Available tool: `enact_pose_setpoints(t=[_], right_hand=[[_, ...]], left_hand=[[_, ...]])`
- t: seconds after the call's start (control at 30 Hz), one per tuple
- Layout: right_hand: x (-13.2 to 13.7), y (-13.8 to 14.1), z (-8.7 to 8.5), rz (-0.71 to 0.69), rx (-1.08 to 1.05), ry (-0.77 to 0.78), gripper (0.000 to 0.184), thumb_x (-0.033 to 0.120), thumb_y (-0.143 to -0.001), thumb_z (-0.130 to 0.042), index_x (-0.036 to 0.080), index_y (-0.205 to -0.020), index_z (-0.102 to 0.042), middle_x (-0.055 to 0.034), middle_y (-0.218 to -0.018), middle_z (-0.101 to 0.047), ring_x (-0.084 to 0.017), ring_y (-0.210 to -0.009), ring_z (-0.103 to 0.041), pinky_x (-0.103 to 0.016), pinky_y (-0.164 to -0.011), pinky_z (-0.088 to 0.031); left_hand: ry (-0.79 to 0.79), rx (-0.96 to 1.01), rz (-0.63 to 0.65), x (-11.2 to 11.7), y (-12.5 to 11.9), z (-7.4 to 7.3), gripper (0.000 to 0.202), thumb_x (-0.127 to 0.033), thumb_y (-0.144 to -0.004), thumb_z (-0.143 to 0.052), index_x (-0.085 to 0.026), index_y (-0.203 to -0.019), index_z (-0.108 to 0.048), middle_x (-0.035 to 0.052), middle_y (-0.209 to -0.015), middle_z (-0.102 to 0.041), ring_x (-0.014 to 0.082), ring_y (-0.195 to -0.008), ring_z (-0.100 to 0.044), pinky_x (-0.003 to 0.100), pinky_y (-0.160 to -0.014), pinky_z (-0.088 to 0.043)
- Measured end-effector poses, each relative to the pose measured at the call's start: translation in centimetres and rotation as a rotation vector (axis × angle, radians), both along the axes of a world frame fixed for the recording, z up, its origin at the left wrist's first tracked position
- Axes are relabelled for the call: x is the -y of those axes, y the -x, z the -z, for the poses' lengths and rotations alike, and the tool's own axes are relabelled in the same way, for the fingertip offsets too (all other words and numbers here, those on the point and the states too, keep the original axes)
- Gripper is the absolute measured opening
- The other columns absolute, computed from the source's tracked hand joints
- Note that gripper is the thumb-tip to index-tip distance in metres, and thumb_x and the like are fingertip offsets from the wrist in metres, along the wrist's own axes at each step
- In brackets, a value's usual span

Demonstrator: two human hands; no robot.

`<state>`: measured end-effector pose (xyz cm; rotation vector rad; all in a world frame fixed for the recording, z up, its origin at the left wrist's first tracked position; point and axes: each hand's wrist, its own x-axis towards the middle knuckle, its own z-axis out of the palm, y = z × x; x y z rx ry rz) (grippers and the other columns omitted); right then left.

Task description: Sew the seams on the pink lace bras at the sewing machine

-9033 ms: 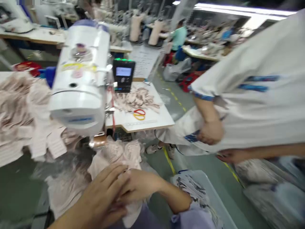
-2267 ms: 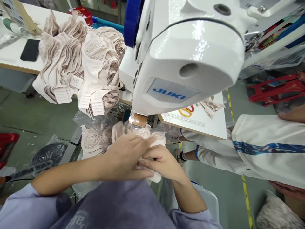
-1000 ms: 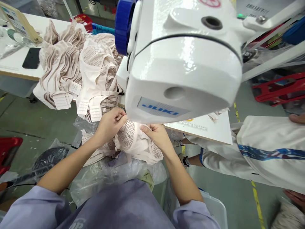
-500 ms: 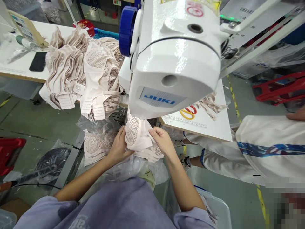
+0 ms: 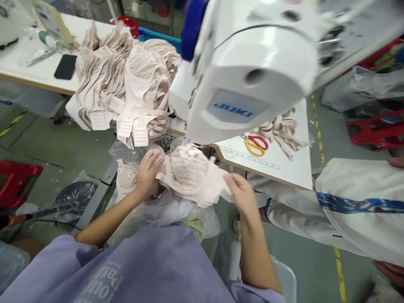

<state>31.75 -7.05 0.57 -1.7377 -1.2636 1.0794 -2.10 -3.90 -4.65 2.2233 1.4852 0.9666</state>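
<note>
A pale pink lace bra (image 5: 192,172) is stretched between my hands, just below the needle end of a white sewing machine (image 5: 249,88). My right hand (image 5: 241,191) pinches the end of its wing between thumb and fingers. At the other side my left hand (image 5: 149,173) is curled over the left cup, slightly blurred. Another bra (image 5: 125,179) lies beside my left wrist, partly covered by that hand. Whether the cloth touches the needle cannot be made out.
Stacked bras (image 5: 101,80) hang over the left table edge, near a black phone (image 5: 65,67). Scissors (image 5: 257,145), a clear ruler (image 5: 249,156) and fabric strips (image 5: 282,130) lie on the right board. A person in white clothes (image 5: 356,206) stands at the right.
My right hand has moved right, drawing the bra's wing out sideways. My left hand has shifted left and up. The bra is now spread wider, and the camera view has shifted.
</note>
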Motion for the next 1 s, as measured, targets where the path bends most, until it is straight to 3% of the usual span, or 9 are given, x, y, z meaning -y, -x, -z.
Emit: enact_pose_setpoints(t=[0.07,0.17,0.27,0.4,0.5,0.6,0.7,0.87,1.0], right_hand=[[2.2,-4.1,1.3,0.136,0.134,0.076,0.04,0.06,-0.079,-0.061,0.02,-0.075,-0.063,-0.0039,-0.071,-0.062,-0.02,-0.064,-0.054,-0.032,-0.061,-0.042],[3.9,-9.4,3.8,0.031,0.512,0.353,0.039,0.06,-0.078,-0.055,0.023,-0.07,-0.063,-0.0093,-0.067,-0.064,-0.028,-0.065,-0.057,-0.04,-0.06,-0.043],[3.7,-9.6,6.0,-0.077,0.767,0.356,0.047,0.062,-0.077,-0.05,0.019,-0.087,-0.068,-0.0169,-0.083,-0.07,-0.037,-0.081,-0.062,-0.049,-0.071,-0.047],[2.4,-2.2,6.5,-0.08,0.649,-0.161,0.06,0.06,-0.086,-0.049,0.011,-0.119,-0.063,-0.0226,-0.121,-0.065,-0.037,-0.116,-0.057,-0.051,-0.094,-0.048],[1.5,4.7,5.3,-0.154,0.448,-0.332,0.04,0.048,-0.093,-0.052,0.016,-0.113,-0.065,-0.0176,-0.119,-0.067,-0.03,-0.115,-0.059,-0.047,-0.099,-0.047],[1.0,10.4,4.5,-0.398,0.199,-0.328,0.026,0.04,-0.097,-0.053,0.021,-0.102,-0.068,-0.0112,-0.107,-0.071,-0.025,-0.105,-0.065,-0.04,-0.096,-0.049],[0.5,15.2,4.8,-0.673,0.042,-0.209,0.023,0.039,-0.097,-0.055,0.022,-0.107,-0.069,-0.0092,-0.109,-0.071,-0.023,-0.104,-0.065,-0.037,-0.095,-0.049],[0.1,21.4,5.8,-0.812,-0.07,-0.13,0.032,0.038,-0.093,-0.063,0.019,-0.119,-0.064,-0.0099,-0.116,-0.066,-0.023,-0.106,-0.064,-0.036,-0.095,-0.048],[0.3,22.8,6.7,-0.869,-0.149,-0.088,0.027,0.037,-0.092,-0.063,0.021,-0.114,-0.066,-0.007,-0.112,-0.067,-0.021,-0.102,-0.065,-0.035,-0.093,-0.049]], left_hand=[[0.059,-0.058,0.131,1.4,-1.6,-1.1,0.04,-0.015,-0.092,-0.052,-0.023,-0.131,-0.061,0.0108,-0.153,-0.049,0.0304,-0.151,-0.03,0.057,-0.124,-0.022],[0.234,-0.131,0.388,2.7,-3.2,-2.0,0.042,-0.029,-0.09,-0.066,-0.027,-0.131,-0.06,0.0045,-0.155,-0.047,0.0266,-0.148,-0.036,0.045,-0.125,-0.026],[0.458,-0.239,0.182,2.4,-0.8,-1.5,0.042,-0.037,-0.092,-0.063,-0.025,-0.131,-0.058,0.0036,-0.147,-0.054,0.0233,-0.136,-0.05,0.036,-0.116,-0.039],[0.641,-0.422,-0.302,1.5,6.9,0.6,0.037,-0.033,-0.102,-0.04,-0.005,-0.118,-0.059,0.0225,-0.121,-0.064,0.0319,-0.116,-0.061,0.042,-0.097,-0.048],[0.768,-0.53,-0.407,1.7,11.0,2.2,0.036,-0.04,-0.095,-0.052,-0.006,-0.092,-0.064,0.0215,-0.094,-0.07,0.0343,-0.098,-0.066,0.039,-0.081,-0.049],[0.84,-0.587,-0.364,2.9,12.0,3.1,0.029,-0.032,-0.094,-0.051,-0.011,-0.077,-0.064,0.0168,-0.083,-0.071,0.0302,-0.089,-0.068,0.034,-0.076,-0.046],[0.831,-0.617,-0.361,4.2,11.5,3.1,0.034,-0.03,-0.098,-0.041,-0.014,-0.081,-0.065,0.0155,-0.092,-0.072,0.0282,-0.094,-0.068,0.033,-0.078,-0.044],[0.809,-0.643,-0.482,3.5,11.3,2.9,0.045,-0.05,-0.101,-0.043,-0.011,-0.1,-0.065,0.0151,-0.102,-0.069,0.0261,-0.096,-0.066,0.038,-0.082,-0.049],[0.804,-0.588,-0.433,3.1,11.4,2.5,0.031,-0.043,-0.097,-0.059,-0.013,-0.099,-0.065,0.0048,-0.095,-0.067,0.0176,-0.086,-0.065,0.038,-0.082,-0.054]])
